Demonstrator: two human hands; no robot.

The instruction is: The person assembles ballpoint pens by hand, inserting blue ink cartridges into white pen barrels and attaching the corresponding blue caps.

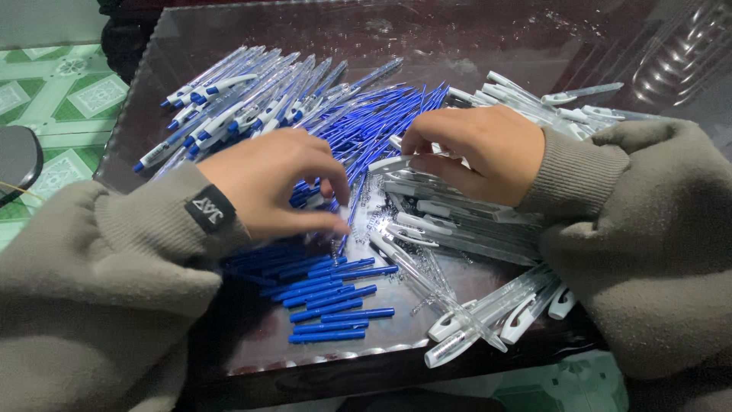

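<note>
The left hand (278, 183) hovers over a loose heap of thin blue plastic ink refills (335, 294), its thumb and forefinger pinched together on something small and pale at the middle of the glass-topped dark table (488, 38); what exactly it grips is too small to tell. The right hand (476, 149), just to the right, curls its fingers closed on one clear plastic pen barrel with a white clip (400, 162), lifted from the pile of clear barrels (465, 229) spread beneath it. The likeliest trouble, as I judge it, lies at the near edge: several clear barrels (473, 328) already overhang the table's rim on the right, and a brush from either bulky grey fleece sleeve (99, 282) could sweep them off onto the floor. The refills are smooth, round and slender, so they would roll readily on the slick, reflective glass. At the far left lies a batch of assembled pens with blue tips and white clips (229, 99), glossy and tightly fanned; a green patterned tile floor (61, 99) shows beyond the left side.
</note>
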